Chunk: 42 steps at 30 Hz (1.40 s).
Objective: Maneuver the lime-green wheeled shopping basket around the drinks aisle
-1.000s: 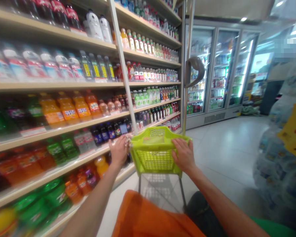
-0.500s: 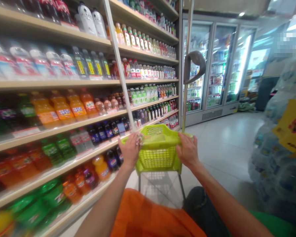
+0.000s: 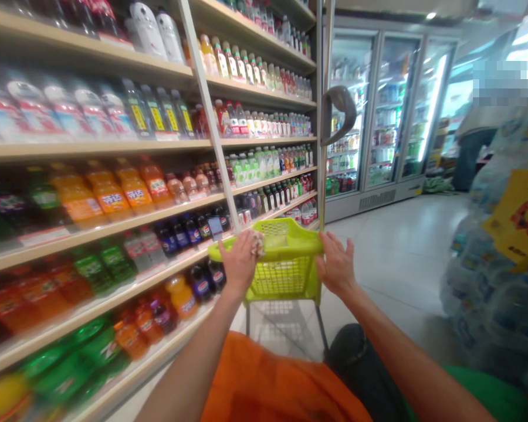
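Note:
A yellow-green plastic shopping cart (image 3: 286, 278) stands right in front of me, its grid basket on dark legs. My left hand (image 3: 240, 261) lies over the left part of its top rim and presses a crumpled, pale patterned cloth (image 3: 257, 243) there. The kind of cloth is hard to make out. At the right end of the rim is my right hand (image 3: 338, 264), its fingers bent around the corner by a metal pole (image 3: 324, 193). That pole rises from the cart's right side and carries a grey loop handle (image 3: 339, 115).
Shelves of bottled drinks (image 3: 114, 193) run along the left. Glass-door fridges (image 3: 378, 111) stand at the back. Wrapped stacks of water bottles (image 3: 479, 281) with a yellow sign (image 3: 521, 220) are on the right, beside pale floor (image 3: 396, 258). A person (image 3: 477, 132) is behind them.
My left hand and the cloth have slid slightly right along the rim. The right hand's fingers have loosened a little, and the pole and loop handle appear shifted left.

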Motion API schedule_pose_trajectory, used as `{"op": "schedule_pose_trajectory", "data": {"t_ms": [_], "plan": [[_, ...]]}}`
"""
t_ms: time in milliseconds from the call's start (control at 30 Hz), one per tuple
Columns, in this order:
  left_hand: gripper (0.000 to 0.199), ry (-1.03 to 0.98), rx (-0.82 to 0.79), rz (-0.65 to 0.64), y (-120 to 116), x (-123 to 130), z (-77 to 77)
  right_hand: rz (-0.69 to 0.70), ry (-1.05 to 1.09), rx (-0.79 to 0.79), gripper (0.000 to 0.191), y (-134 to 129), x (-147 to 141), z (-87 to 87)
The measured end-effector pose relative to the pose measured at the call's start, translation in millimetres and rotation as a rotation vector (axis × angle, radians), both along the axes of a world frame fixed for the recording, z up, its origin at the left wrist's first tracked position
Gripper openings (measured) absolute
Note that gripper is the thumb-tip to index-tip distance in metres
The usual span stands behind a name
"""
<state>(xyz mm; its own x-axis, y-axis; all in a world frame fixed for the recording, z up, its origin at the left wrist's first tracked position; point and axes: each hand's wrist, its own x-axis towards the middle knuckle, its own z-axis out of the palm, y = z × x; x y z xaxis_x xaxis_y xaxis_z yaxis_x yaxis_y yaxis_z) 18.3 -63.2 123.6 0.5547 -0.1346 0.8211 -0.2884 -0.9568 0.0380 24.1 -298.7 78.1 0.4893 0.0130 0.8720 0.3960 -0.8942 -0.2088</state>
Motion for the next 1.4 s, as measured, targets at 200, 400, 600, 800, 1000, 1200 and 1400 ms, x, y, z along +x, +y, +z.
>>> {"op": "schedule_pose_trajectory", "data": {"t_ms": [200,400,600,800,1000,1200,1400], "plan": [[0.030,0.008,0.147,-0.188,-78,5,-5.7,0.014,-0.018,0.013,0.052,4,1,0.2],[0.031,-0.020,0.229,-0.220,-86,9,-8.1,0.014,-0.042,0.040,0.055,2,2,0.3],[0.032,-0.010,0.084,-0.067,-20,1,-6.3,0.013,-0.039,0.044,0.051,0,3,-5.9],[0.032,0.006,0.166,-0.162,-61,1,-10.9,0.096,-0.061,0.023,0.053,19,-4,1.5],[0.033,-0.004,0.149,-0.151,-39,1,-8.2,0.127,-0.026,0.019,0.054,25,-7,7.4],[0.036,0.001,0.102,-0.141,-25,13,-7.0,0.214,-0.023,0.000,0.051,41,-12,26.5],[0.058,0.095,0.069,-0.204,-18,20,-13.2,0.339,0.190,-0.107,0.049,83,-7,50.2]]}}
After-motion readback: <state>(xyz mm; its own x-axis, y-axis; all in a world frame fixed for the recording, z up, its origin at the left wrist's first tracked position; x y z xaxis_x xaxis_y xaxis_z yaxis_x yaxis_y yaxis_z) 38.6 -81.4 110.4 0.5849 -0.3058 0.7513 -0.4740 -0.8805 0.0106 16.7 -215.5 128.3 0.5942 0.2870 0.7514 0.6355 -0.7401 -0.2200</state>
